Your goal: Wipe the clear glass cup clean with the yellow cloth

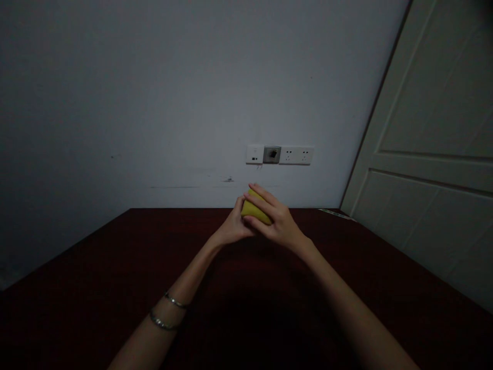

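Note:
A small yellow object (pixel 252 209), soft-edged like a sponge or folded cloth, is held between both hands above the far part of a dark red-brown table (pixel 115 267). My right hand (pixel 275 218) wraps over its top and right side, fingers pressed on it. From the left, my left hand (pixel 232 228) grips its lower edge. Two thin silver bracelets (pixel 169 311) sit on my left forearm. Most of the yellow object is hidden by fingers.
A pale wall stands behind the table, with a white socket strip (pixel 280 154) just above the hands. A white panelled door (pixel 435 154) fills the right side. Something thin lies at the table's far right corner (pixel 333 211). The room is dim.

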The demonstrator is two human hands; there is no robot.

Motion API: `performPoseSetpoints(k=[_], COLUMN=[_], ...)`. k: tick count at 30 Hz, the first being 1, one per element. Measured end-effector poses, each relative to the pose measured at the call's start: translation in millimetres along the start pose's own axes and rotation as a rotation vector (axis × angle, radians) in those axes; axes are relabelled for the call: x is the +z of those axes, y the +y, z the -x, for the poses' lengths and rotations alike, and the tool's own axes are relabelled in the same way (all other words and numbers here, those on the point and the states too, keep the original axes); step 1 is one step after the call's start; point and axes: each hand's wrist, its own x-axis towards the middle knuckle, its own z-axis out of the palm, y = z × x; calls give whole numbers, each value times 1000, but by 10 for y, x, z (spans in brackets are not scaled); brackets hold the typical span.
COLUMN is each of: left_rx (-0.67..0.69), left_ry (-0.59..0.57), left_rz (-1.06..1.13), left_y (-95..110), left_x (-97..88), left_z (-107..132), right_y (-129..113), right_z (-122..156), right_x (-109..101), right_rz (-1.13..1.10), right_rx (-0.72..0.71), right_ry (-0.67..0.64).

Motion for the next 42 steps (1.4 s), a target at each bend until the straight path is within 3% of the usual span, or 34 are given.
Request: performPoseSetpoints(k=[2,4,8,12,19,24,28,34,36,42], left_rx=[46,44,-36,-30,22,64,37,-66,-73,1], left_ry=[5,11,-11,-37,-24,-50,-75,-20,-12,-70], left_rz=[-24,-37,-87,-148,-210,-244,-177,-20,6,41], left_y=[-1,23,103,132,90,107,103,12,11,98], left_x=[-9,-11,3,24,5,4,45,51,42,41], left_z=[-3,-6,0,6,-4,-1,8,31,29,13], right_y=[-27,-25,31,67,-17,82,197,136,119,292], right_z=[13,11,-29,-63,-60,-73,-71,-36,-32,-34], right_x=[10,31,63,33,-21,-30,-78,-113,-92,9], right_rz=[34,22,-84,-166,12,-79,-255,-256,-271,-536], right_rx=[-47,-12,222,413,171,344,477,256,244,532], right_ry=[-46,15,210,207,76,167,122,36,49,181])
